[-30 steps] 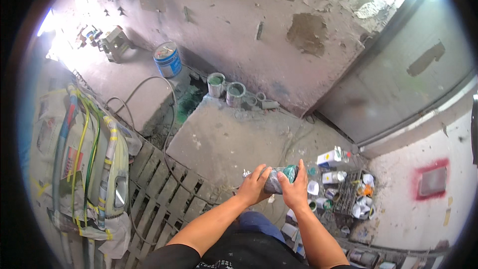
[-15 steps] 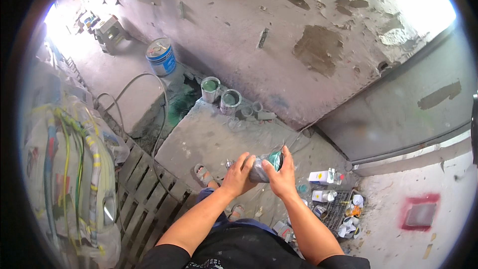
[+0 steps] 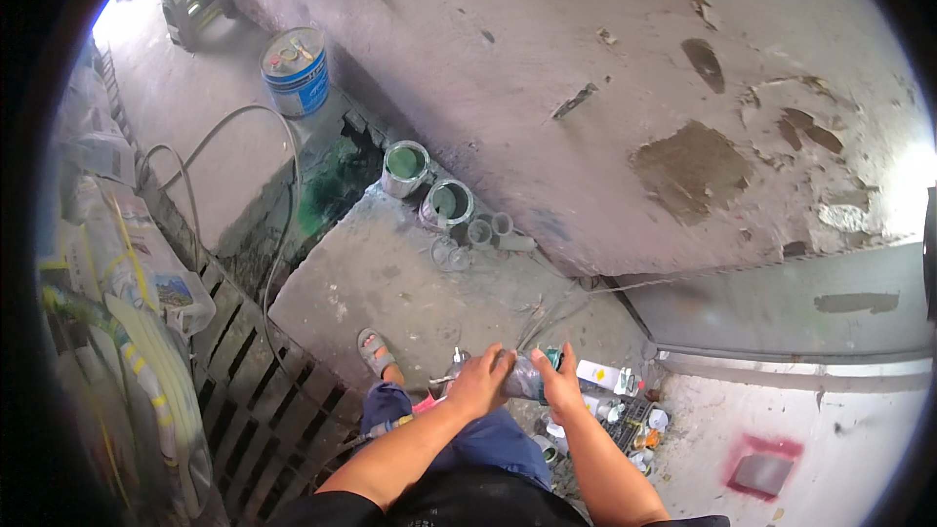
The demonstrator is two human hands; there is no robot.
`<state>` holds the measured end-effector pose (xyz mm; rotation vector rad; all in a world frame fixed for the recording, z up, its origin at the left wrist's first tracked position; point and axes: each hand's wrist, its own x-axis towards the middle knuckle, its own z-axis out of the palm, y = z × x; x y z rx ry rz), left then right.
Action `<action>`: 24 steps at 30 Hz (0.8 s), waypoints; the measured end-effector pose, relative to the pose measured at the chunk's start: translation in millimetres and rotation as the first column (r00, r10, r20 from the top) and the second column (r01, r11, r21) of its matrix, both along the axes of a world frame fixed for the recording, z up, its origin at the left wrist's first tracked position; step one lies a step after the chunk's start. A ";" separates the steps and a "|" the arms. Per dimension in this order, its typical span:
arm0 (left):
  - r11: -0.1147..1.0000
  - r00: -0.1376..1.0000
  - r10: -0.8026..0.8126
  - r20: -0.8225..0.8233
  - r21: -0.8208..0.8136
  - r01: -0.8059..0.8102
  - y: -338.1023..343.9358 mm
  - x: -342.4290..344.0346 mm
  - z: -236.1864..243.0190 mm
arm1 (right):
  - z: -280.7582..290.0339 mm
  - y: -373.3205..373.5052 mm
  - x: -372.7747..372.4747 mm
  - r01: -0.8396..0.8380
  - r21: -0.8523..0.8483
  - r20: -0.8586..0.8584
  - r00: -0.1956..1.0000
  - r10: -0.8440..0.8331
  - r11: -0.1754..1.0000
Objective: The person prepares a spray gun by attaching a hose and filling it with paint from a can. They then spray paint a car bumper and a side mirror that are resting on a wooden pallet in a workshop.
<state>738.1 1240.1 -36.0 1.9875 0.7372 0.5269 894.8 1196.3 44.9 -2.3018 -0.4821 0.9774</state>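
Observation:
My left hand (image 3: 477, 383) and my right hand (image 3: 560, 385) grip a translucent, plastic-looking cup (image 3: 525, 381) with a green end, low in the centre of the view. The left fingers curl over it while the right hand wraps its green end. Left of the cup, metal fittings (image 3: 457, 356) and a red piece (image 3: 424, 403) show, partly hidden by my left hand; a hose (image 3: 349, 444) runs near my legs.
Paint cans (image 3: 404, 183), a blue drum (image 3: 310, 93) and a step stool (image 3: 195, 10) line a peeling wall (image 3: 586, 166). Plastic-covered parts (image 3: 137, 351) stand left over slatted grating (image 3: 241, 400). Cans and clutter (image 3: 636, 439) lie right, beside a grey door (image 3: 761, 303). A loose hose (image 3: 293, 185) loops across the floor.
Both hands have moved down with the held cup, and the red piece and fittings show more. The camera has turned, showing more of the wall and my legs.

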 end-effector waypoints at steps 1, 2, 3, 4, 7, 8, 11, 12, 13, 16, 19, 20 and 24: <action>0.999 0.999 -0.020 -0.030 -0.027 0.019 3.2 1.2 -3.7 | -7.4 3.3 2.2 0.062 -0.032 -0.066 0.996 -0.064 0.998; 0.998 0.997 -0.043 -0.059 -0.055 0.040 5.9 3.3 -5.9 | -11.3 6.0 5.2 0.059 -0.075 -0.072 0.995 -0.065 0.995; 0.995 0.994 -0.068 -0.086 -0.085 0.061 7.1 6.7 -10.4 | -16.4 6.0 7.2 0.094 -0.062 -0.095 0.990 -0.099 0.994; 0.995 0.991 -0.068 -0.115 -0.076 0.060 8.6 10.0 -22.1 | -26.8 6.5 8.4 0.126 -0.046 -0.121 0.984 -0.131 0.991; 0.980 0.963 -0.146 -0.225 -0.165 0.111 4.8 19.1 -54.7 | -67.2 2.4 17.6 0.228 -0.085 -0.170 0.956 -0.239 0.970; 0.975 0.952 -0.165 -0.256 -0.190 0.118 3.5 21.1 -67.9 | -86.5 -0.8 22.4 0.218 -0.118 -0.171 0.957 -0.236 0.969; 0.876 0.879 -0.309 -0.362 -0.468 0.115 4.9 26.6 -99.0 | -139.3 -11.4 33.3 0.028 -0.186 -0.155 0.986 -0.058 0.982; 0.829 0.867 -0.348 -0.356 -0.549 0.108 4.3 27.2 -111.0 | -155.0 -17.4 35.9 -0.053 -0.203 -0.152 0.988 0.023 0.978; 0.780 0.860 -0.380 -0.341 -0.618 0.100 5.1 29.8 -120.9 | -165.8 -21.6 40.9 -0.136 -0.213 -0.142 0.984 0.107 0.968; 0.705 0.895 -0.345 -0.284 -0.708 0.047 5.6 30.3 -156.9 | -187.6 -16.1 58.9 -0.413 -0.040 -0.129 0.905 0.405 0.910; 0.718 0.950 -0.216 -0.225 -0.696 -0.001 29.7 30.6 -151.3 | -160.6 37.6 74.7 -0.673 0.169 -0.035 0.726 0.687 0.720; 0.729 0.971 -0.157 -0.182 -0.685 -0.011 44.2 29.7 -142.7 | -147.8 60.8 78.0 -0.742 0.245 0.031 0.649 0.760 0.624; 0.779 0.999 -0.031 -0.037 -0.627 0.001 81.0 26.2 -95.8 | -82.0 118.1 84.6 -0.929 0.269 0.265 0.327 0.907 0.256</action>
